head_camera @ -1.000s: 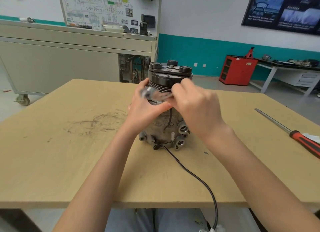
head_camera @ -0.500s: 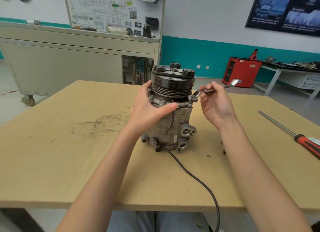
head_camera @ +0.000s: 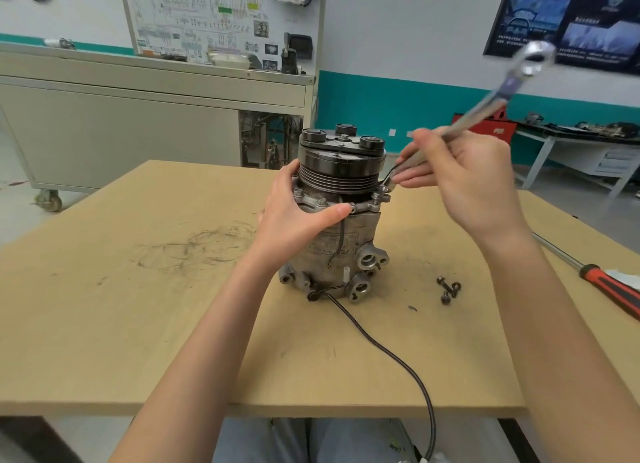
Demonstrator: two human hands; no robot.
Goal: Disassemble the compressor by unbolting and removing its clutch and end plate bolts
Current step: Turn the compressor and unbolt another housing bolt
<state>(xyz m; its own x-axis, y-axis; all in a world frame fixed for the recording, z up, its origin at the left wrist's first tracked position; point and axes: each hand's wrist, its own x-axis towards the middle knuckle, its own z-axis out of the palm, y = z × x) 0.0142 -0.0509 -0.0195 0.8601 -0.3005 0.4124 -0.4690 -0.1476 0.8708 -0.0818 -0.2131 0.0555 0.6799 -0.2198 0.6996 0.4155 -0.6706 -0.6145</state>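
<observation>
On the table [head_camera: 138, 324], left to right: gripping the compressor [head_camera: 346, 241] with the left hand [head_camera: 294, 217], fingers curled round the body under the pulley [head_camera: 341, 166], bracing it upright at table centre, likely against wrench torque. Pinching the wrench [head_camera: 502, 87] shaft in the right hand [head_camera: 467, 182], holding its lower end at a flange bolt [head_camera: 379, 196]; seating too blurred to tell. Parking loose bolts [head_camera: 448, 289] just right of the base, within reach. Leaving the screwdriver [head_camera: 609, 286] well apart, untouched.
</observation>
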